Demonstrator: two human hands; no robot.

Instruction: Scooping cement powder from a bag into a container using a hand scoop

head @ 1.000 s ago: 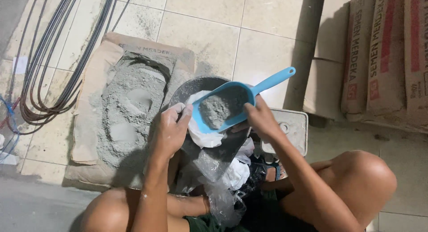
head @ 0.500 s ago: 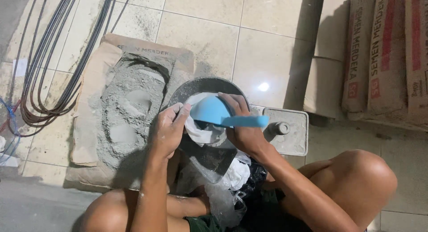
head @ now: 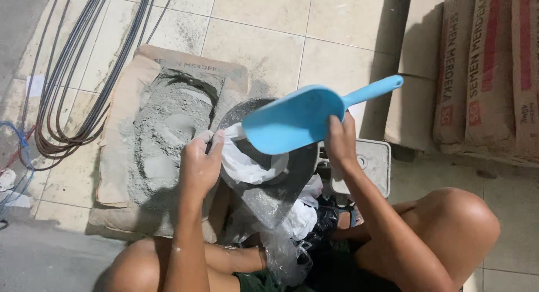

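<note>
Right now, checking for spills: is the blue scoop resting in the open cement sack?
No, the right hand holds the blue scoop above the white bag, beside the open sack.

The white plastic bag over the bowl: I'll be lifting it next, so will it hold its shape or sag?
Likely floppy: the white plastic bag is crumpled, and the left hand pinches its rim open. It will probably sag and feel heavy, being filled with grey powder from the blue scoop in the right hand. Support it underneath.

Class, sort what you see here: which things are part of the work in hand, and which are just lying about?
In use:
- left hand holding the white plastic bag open
- right hand with the blue scoop
- opened sack of grey powder
- dark pan

Lying about:
- bundle of cables
- stacked full sacks
</note>
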